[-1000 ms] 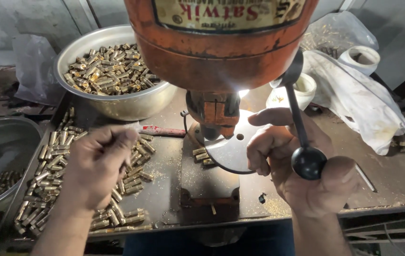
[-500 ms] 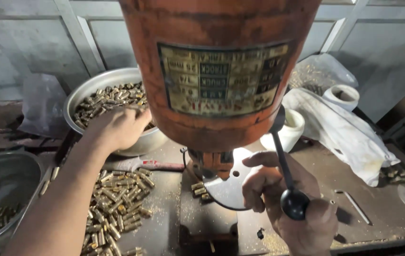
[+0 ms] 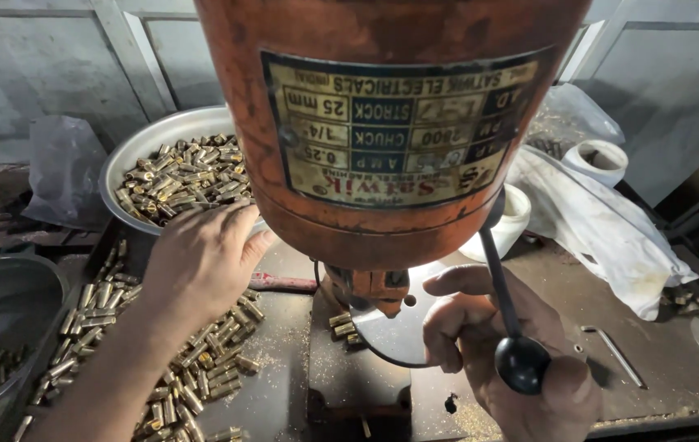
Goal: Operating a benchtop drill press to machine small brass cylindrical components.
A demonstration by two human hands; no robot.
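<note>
Grimy surface (image 3: 284, 385), brass bits everywhere; left hand (image 3: 202, 258) loose, open over the bowl (image 3: 132, 155), right hand (image 3: 501, 360) grasping drill lever (image 3: 506, 303).

The orange cylindrical drill-press head (image 3: 390, 123) stands at centre, above the dark metal worktop (image 3: 284, 385). Behind and left of it sits the round steel bowl (image 3: 132, 151), holding short brass cylindrical pieces (image 3: 182, 176). More loose brass pieces (image 3: 202, 368) lie on the worktop, left of the drill base. The left hand (image 3: 202, 262) rests between bowl and loose pieces. At far left stands a second steel bowl (image 3: 6, 286). Right of the drill, the right hand (image 3: 505, 360) lies beneath the black ball-ended lever (image 3: 521, 360). Behind it lies a white cloth (image 3: 603, 221).
</note>
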